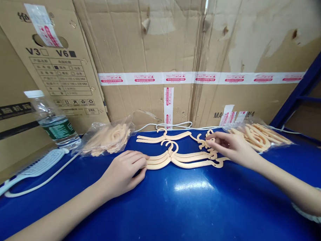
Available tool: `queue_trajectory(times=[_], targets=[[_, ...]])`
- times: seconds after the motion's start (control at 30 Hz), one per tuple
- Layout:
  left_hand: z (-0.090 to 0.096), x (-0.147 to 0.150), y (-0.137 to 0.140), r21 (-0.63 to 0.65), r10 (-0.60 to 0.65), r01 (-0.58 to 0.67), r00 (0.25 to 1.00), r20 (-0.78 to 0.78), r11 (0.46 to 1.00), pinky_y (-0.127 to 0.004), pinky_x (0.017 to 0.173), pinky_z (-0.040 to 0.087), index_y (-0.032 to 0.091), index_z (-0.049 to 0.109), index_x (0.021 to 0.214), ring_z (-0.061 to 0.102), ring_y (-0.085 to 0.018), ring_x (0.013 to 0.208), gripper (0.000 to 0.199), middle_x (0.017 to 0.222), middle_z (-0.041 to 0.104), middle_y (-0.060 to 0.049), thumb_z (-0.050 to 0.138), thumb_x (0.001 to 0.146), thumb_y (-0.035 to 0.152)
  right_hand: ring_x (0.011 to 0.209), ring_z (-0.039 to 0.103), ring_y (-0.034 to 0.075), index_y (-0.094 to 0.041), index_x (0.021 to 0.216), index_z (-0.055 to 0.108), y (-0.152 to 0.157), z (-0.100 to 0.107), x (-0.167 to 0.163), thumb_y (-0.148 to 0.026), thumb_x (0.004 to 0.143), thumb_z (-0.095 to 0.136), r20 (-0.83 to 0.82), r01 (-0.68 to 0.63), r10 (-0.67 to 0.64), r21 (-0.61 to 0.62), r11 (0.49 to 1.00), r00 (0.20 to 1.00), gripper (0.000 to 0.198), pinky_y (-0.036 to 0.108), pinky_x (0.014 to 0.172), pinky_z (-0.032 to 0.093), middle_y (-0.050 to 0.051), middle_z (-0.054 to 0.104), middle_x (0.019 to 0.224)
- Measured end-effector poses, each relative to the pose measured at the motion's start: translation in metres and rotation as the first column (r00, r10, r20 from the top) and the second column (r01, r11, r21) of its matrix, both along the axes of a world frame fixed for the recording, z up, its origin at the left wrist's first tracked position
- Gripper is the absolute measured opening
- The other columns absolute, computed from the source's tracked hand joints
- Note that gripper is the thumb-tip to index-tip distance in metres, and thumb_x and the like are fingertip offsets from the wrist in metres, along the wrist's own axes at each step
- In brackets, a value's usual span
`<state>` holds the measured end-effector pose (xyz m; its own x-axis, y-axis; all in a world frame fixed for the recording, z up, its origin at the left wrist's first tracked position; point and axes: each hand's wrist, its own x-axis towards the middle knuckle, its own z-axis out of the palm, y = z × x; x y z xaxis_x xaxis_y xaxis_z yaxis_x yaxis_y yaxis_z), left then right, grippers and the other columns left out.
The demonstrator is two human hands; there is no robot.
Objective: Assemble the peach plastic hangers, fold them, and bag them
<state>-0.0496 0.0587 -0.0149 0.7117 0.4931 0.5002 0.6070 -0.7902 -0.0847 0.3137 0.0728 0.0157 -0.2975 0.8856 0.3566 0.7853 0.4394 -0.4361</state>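
Observation:
Several cream plastic hangers (157, 166) lie in an overlapping row on the blue table, their hooks toward the back. My left hand (125, 171) is closed at their left ends, fingers curled and partly hiding them. Behind this row lies another hanger (178, 136). My right hand (236, 149) reaches in from the right, thumb and forefinger pinched at a small cluster of curly cream hanger pieces (202, 143). The fingertips cover part of that cluster. Just below the right hand, the front hangers end in clip-shaped tips (217, 163).
A clear bag of cream pieces (108, 139) sits left, and another bag (261, 136) right. A water bottle (56, 124) and pale blue hairbrush (43, 163) are at far left. A white cable (44, 182) runs along the table. Cardboard (147, 40) stands behind.

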Motion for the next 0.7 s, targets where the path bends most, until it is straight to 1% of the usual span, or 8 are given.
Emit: queue_trajectory(times=[0.1, 0.2, 0.3, 0.37, 0.43, 0.5, 0.57, 0.7], targets=[[0.001, 0.001, 0.0, 0.017, 0.0, 0.0, 1.0, -0.006, 1.0, -0.038, 0.081, 0.051, 0.019, 0.06, 0.084, 0.067, -0.022, 0.09, 0.015, 0.095, 0.072, -0.006, 0.047, 0.087, 0.014, 0.055, 0.049, 0.014, -0.019, 0.089, 0.064, 0.004, 0.004, 0.007, -0.057, 0.089, 0.047, -0.147, 0.115, -0.105, 0.062, 0.991, 0.984, 0.042, 0.026, 0.05, 0.038, 0.001, 0.057, 0.062], [0.001, 0.0, -0.001, 0.028, 0.01, -0.01, 1.0, -0.002, 1.0, -0.037, 0.081, 0.052, 0.019, 0.062, 0.088, 0.067, -0.022, 0.091, 0.014, 0.096, 0.072, -0.006, 0.048, 0.088, 0.016, 0.059, 0.052, 0.015, -0.019, 0.086, 0.063, 0.007, 0.008, 0.014, -0.056, 0.088, 0.049, -0.221, 0.164, -0.149, 0.054, 0.985, 0.964, 0.04, 0.027, 0.051, 0.039, 0.003, 0.06, 0.066], [0.0, 0.0, -0.001, 0.026, 0.026, -0.026, 1.0, -0.001, 0.999, -0.038, 0.081, 0.052, 0.019, 0.062, 0.095, 0.067, -0.023, 0.093, 0.014, 0.099, 0.071, -0.007, 0.049, 0.088, 0.018, 0.059, 0.053, 0.015, -0.019, 0.087, 0.064, 0.006, 0.014, 0.019, -0.056, 0.085, 0.054, -0.08, 0.007, -0.012, -0.054, 0.999, 0.997, 0.038, 0.027, 0.053, 0.04, 0.002, 0.059, 0.065], [0.0, -0.001, -0.001, 0.019, 0.032, -0.032, 0.999, -0.005, 0.999, -0.037, 0.08, 0.051, 0.019, 0.061, 0.093, 0.066, -0.023, 0.093, 0.013, 0.097, 0.071, -0.007, 0.05, 0.088, 0.018, 0.063, 0.055, 0.015, -0.019, 0.084, 0.064, 0.004, 0.017, 0.02, -0.054, 0.081, 0.061, 0.066, -0.152, 0.165, -0.171, 0.973, 0.984, 0.035, 0.027, 0.057, 0.042, 0.001, 0.061, 0.068], [0.0, -0.001, -0.001, 0.016, 0.031, -0.031, 1.0, -0.006, 0.999, -0.037, 0.079, 0.051, 0.019, 0.06, 0.087, 0.066, -0.023, 0.091, 0.011, 0.096, 0.071, -0.006, 0.05, 0.088, 0.017, 0.068, 0.056, 0.015, -0.019, 0.082, 0.063, 0.001, 0.018, 0.02, -0.05, 0.076, 0.068, 0.164, -0.242, 0.29, -0.26, 0.935, 0.943, 0.032, 0.027, 0.061, 0.043, 0.001, 0.062, 0.074], [0.001, -0.001, -0.001, 0.013, 0.03, -0.03, 1.0, 0.001, 0.999, -0.036, 0.079, 0.051, 0.02, 0.06, 0.083, 0.066, -0.022, 0.09, 0.011, 0.095, 0.07, -0.006, 0.05, 0.087, 0.017, 0.07, 0.057, 0.015, -0.019, 0.081, 0.063, -0.001, 0.017, 0.018, -0.045, 0.074, 0.07, 0.235, -0.255, 0.331, -0.301, 0.919, 0.914, 0.027, 0.026, 0.062, 0.043, 0.001, 0.063, 0.077], [0.002, -0.001, -0.001, 0.013, 0.029, -0.029, 1.0, 0.011, 0.999, -0.035, 0.078, 0.051, 0.02, 0.06, 0.082, 0.066, -0.022, 0.089, 0.011, 0.096, 0.07, -0.006, 0.05, 0.086, 0.017, 0.068, 0.056, 0.015, -0.019, 0.078, 0.063, -0.002, 0.013, 0.015, -0.04, 0.075, 0.068, 0.29, -0.233, 0.323, -0.306, 0.923, 0.901, 0.021, 0.026, 0.061, 0.042, 0.001, 0.062, 0.076], [0.005, -0.002, 0.0, 0.033, 0.038, -0.039, 0.999, 0.009, 0.999, -0.035, 0.077, 0.051, 0.02, 0.058, 0.078, 0.066, -0.022, 0.089, 0.011, 0.097, 0.07, -0.006, 0.05, 0.085, 0.017, 0.065, 0.055, 0.014, -0.018, 0.075, 0.061, 0.002, 0.004, 0.012, -0.029, 0.079, 0.063, 0.283, -0.225, 0.294, -0.253, 0.941, 0.913, 0.011, 0.026, 0.06, 0.041, 0.001, 0.062, 0.074]])
